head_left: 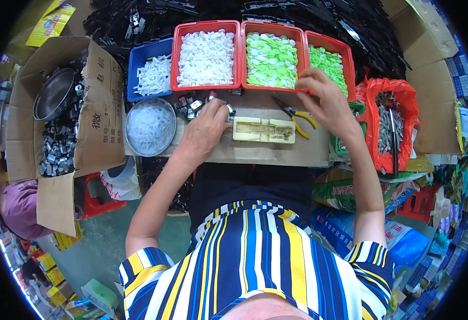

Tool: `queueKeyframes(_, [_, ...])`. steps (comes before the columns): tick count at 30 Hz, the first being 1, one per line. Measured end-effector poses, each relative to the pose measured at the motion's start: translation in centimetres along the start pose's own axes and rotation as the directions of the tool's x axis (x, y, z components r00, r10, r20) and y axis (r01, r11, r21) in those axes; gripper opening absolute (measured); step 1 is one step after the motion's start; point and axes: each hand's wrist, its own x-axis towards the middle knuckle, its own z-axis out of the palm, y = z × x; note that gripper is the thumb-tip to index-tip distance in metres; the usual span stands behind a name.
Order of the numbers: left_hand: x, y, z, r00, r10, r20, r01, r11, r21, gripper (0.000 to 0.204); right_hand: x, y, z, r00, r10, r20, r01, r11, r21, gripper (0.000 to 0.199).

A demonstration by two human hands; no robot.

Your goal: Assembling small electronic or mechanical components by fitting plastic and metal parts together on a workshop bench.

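Observation:
My left hand (204, 130) rests on the bench with its fingers closed, at a small pile of little silver motors (193, 108). What its fingertips grip is partly hidden. To its right lies a cream-coloured plastic fixture block (264, 131) with a shaped recess. My right hand (325, 100) is raised over the front edge of the red bins, its fingers curled together at the rim. Anything in its pinch is too small to make out. Below it lie pliers (296, 116) with yellow handles, jaws pointing away from me.
Red bins hold white parts (206, 57), pale green discs (270, 60) and green pieces (327, 66). A blue bin (138, 80) and a metal bowl (150, 127) stand left, beside a cardboard box (103, 106) of motors. Right is a red bag (370, 122) of metal parts. Black strips (340, 32) heap behind.

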Motion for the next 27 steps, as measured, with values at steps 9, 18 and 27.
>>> queueKeyframes(9, [-1.7, 1.3, 3.1, 0.957, -0.189, -0.222, 0.099, 0.928, -0.360, 0.022, 15.1, 0.8, 4.1, 0.957, -0.271, -0.104, 0.265, 0.962, -0.068, 0.012])
queueKeyframes(18, [-2.1, 1.4, 3.1, 0.920, -0.243, -0.306, 0.079, 0.883, -0.462, 0.025, 27.4, 1.2, 9.2, 0.979, -0.132, 0.153, 0.167, 0.955, -0.245, 0.020])
queueKeyframes(27, [-2.2, 1.0, 2.9, 0.906, -0.232, -0.355, 0.054, 0.894, -0.445, 0.028, 28.4, 0.5, 8.7, 0.983, -0.115, 0.146, 0.146, 0.964, -0.222, 0.011])
